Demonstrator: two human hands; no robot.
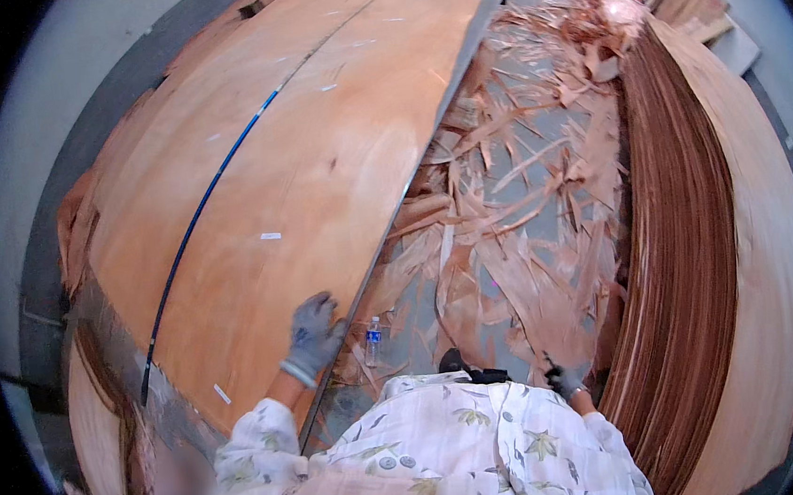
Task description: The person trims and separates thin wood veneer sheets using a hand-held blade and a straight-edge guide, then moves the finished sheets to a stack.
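Left hand (315,335), grey-gloved, rests flat with fingers spread on the near right edge of the top veneer sheet (313,151); it grips nothing. The sheet lies on a table (112,338) whose grey metal edge shows at the near left. A thin blue line (203,194) runs lengthwise across the sheet, with small white tags scattered on the wood. Right hand (567,381), also gloved, is low beside the tall veneer stack (687,222) on the right; whether it is closed on anything cannot be told. Between table and stack the floor (479,330) is covered in torn veneer scraps (514,190), crowding the walkway. A small plastic bottle (372,336) stands among the scraps just right of the left hand.
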